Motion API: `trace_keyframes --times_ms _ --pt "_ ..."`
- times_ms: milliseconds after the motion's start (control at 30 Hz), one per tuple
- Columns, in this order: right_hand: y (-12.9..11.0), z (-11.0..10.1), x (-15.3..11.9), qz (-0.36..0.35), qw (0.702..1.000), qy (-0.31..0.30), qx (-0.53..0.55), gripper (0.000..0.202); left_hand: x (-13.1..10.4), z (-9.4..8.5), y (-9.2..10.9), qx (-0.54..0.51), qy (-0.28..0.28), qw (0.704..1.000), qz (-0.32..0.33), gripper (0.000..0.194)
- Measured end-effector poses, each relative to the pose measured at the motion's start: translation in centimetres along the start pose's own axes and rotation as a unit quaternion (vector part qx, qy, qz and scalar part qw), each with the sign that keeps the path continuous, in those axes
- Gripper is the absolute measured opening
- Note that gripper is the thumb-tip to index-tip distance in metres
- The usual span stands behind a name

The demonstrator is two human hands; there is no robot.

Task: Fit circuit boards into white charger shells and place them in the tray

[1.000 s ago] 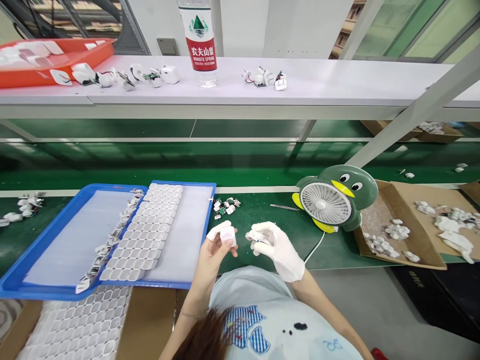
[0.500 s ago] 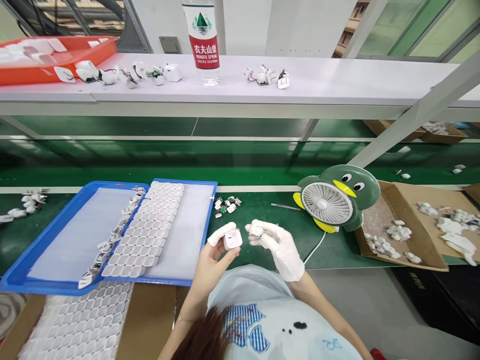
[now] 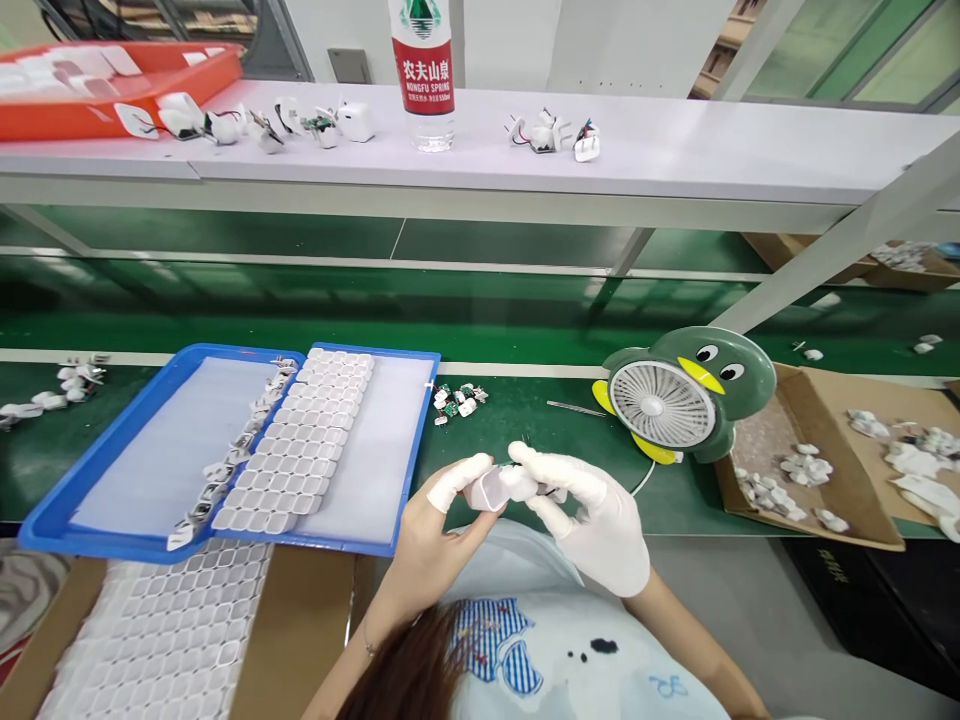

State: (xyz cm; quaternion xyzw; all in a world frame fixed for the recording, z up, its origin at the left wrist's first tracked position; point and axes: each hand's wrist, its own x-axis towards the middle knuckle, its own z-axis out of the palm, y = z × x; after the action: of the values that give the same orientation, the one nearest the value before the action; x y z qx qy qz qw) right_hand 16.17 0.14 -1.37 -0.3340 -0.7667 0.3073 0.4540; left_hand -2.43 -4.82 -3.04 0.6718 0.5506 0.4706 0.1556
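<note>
My left hand [image 3: 439, 530], with a white cover on one finger, pinches a small white charger housing [image 3: 486, 491] tilted on its side. Opposite it, my right hand [image 3: 600, 525] wears a white glove and is closed on a small white charger part. The glove's fingers partly cover that part, and its end meets the housing. Just beyond my hands lies a small pile of circuit boards [image 3: 459, 402] with white pieces. Left of them, rows of white housings [image 3: 304, 440] rest across a blue tray [image 3: 97, 470], beside a line of white parts with wiring [image 3: 240, 445].
A green penguin-shaped fan [image 3: 652, 395] stands right of my hands, near thin metal tweezers [image 3: 576, 408]. Cardboard boxes [image 3: 855, 500] with white parts are further right. The shelf [image 3: 675, 150] above bears a water bottle [image 3: 426, 80], loose charger parts and an orange tray [image 3: 217, 75].
My hands have come together, bringing the housing and the right hand's part into contact. The housing has turned from face-up to tilted. The camera view has shifted slightly.
</note>
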Motion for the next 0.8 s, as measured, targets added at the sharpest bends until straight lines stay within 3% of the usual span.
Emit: trace_keyframes --times_ms 67,133,200,267,333,367,433,600,700,800 --pt "0.0 0.1 -0.1 -0.017 1.000 -0.007 -0.007 0.041 0.1 -0.1 0.3 -0.029 0.000 0.999 -0.034 0.050" --pt "0.0 0.1 -0.3 0.006 1.000 -0.011 0.013 0.038 0.2 -0.2 0.5 -0.115 -0.018 0.986 -0.118 0.046" --pt "0.0 0.1 -0.4 0.052 0.997 -0.008 0.049 0.037 0.5 -0.2 0.4 -0.246 -0.044 0.945 -0.212 0.044" --pt "0.0 -0.1 -0.5 0.091 0.992 0.000 0.085 0.039 0.8 0.1 0.1 -0.376 -0.061 0.883 -0.275 0.044" --pt "0.1 -0.2 -0.5 0.113 0.988 0.006 0.102 0.040 0.9 0.5 -0.4 -0.450 -0.067 0.833 -0.315 0.042" --pt "0.1 -0.3 -0.5 0.120 0.987 0.007 0.102 0.039 0.9 0.7 -0.5 -0.459 -0.069 0.823 -0.329 0.042" --pt "0.1 -0.5 -0.3 0.131 0.988 0.003 0.087 0.037 0.8 1.0 -0.6 -0.430 -0.077 0.832 -0.342 0.044" --pt "0.0 -1.2 0.3 0.092 0.995 -0.025 0.041 0.037 0.7 0.6 0.2 -0.296 -0.121 0.901 -0.294 0.036" --pt "0.2 -1.2 0.4 0.031 0.998 -0.055 0.015 0.041 0.7 0.1 0.3 -0.185 -0.127 0.946 -0.233 0.030" --pt "0.4 -1.0 0.4 -0.009 0.997 -0.072 -0.025 0.046 0.5 0.2 -0.2 -0.071 -0.099 0.983 -0.140 0.039"
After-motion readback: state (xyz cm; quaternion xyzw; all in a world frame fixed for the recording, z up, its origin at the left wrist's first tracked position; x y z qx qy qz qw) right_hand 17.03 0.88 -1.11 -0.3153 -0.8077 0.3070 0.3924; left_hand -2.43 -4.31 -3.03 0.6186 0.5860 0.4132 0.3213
